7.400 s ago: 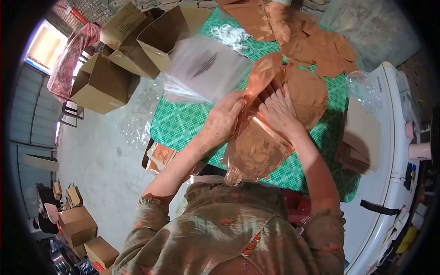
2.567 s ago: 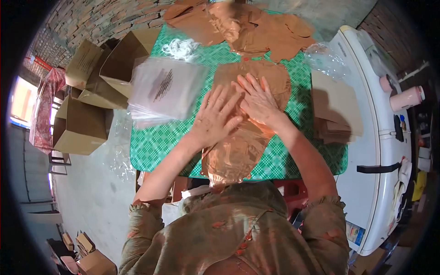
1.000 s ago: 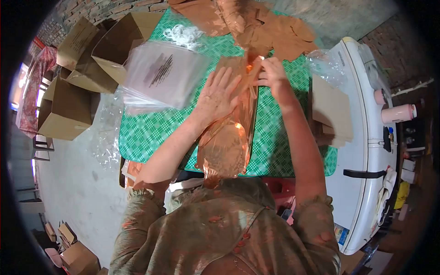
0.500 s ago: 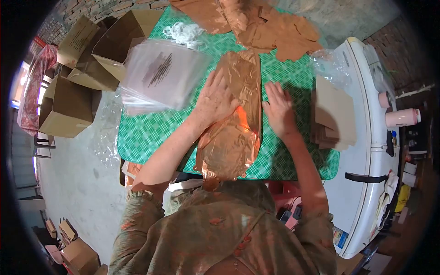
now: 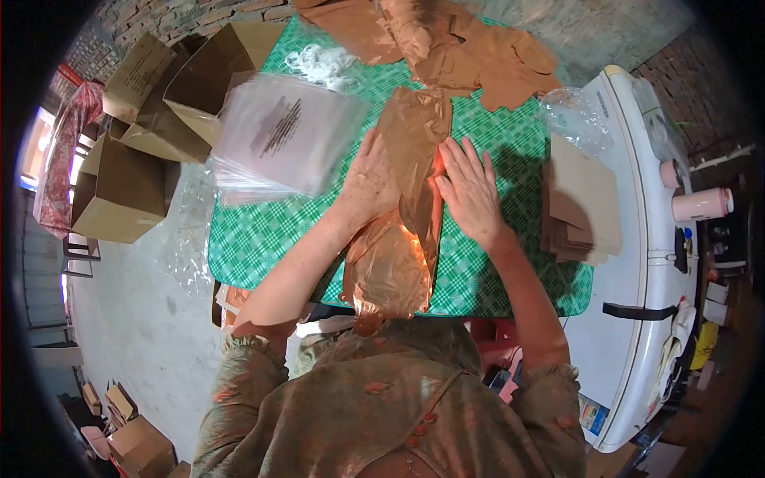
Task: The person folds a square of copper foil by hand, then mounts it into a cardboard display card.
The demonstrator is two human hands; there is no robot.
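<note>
A shiny copper-coloured foil piece [image 5: 390,267] lies lengthwise on the green checked tablecloth [image 5: 263,239], its lower end at the table's front edge. My left hand [image 5: 370,179] rests flat on its left side, fingers pointing away from me and partly hidden by the foil. On the right side, my right hand [image 5: 472,187] touches the foil's edge with its fingers stretched out. The upper part of the foil is folded and narrower between the hands.
Clear plastic bags [image 5: 279,139] are stacked at the left, below white strings [image 5: 323,64]. More copper foil [image 5: 478,64] covers the far edge. Cardboard sheets [image 5: 582,191] lie at the right, beside a white appliance [image 5: 637,287]. Open cardboard boxes [image 5: 123,195] stand further left.
My right hand has moved left from the cloth onto the foil's right edge. That edge has been folded inward, and the foil looks narrower. My left hand has hardly moved.
</note>
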